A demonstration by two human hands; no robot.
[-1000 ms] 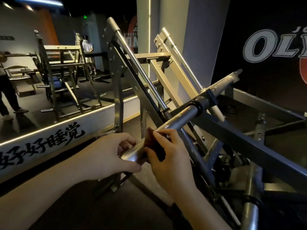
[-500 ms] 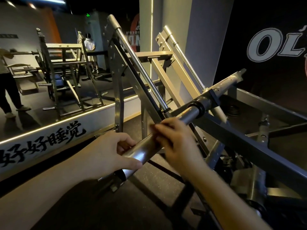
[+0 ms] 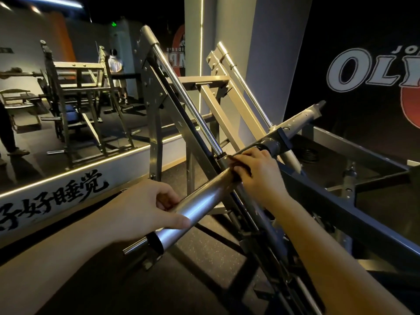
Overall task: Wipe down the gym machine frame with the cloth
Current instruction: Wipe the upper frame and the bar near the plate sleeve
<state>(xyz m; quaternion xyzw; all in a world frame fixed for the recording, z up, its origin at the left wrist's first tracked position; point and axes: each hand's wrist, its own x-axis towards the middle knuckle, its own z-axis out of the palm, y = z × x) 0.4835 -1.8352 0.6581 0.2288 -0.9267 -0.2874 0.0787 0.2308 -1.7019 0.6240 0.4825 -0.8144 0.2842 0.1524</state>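
Observation:
A thick chrome bar (image 3: 200, 202) of the gym machine slants up from lower left toward a black collar (image 3: 270, 144). My left hand (image 3: 147, 206) grips the lower part of this bar, thumb over its top. My right hand (image 3: 256, 169) is wrapped over the bar higher up, just below the collar, with a dark cloth (image 3: 238, 165) pressed under its fingers; only a sliver of the cloth shows. The machine's grey steel frame (image 3: 163, 103) rises behind the bar.
Dark frame beams (image 3: 341, 210) run below my right arm. A raised platform edge with black lettering (image 3: 68, 196) lies on the left, with other machines (image 3: 77, 105) on it. A person (image 3: 116, 64) stands far back; another is at the left edge.
My right hand has slid with the cloth up the chrome bar, from close to my left hand to just below the black collar. My left hand keeps its grip.

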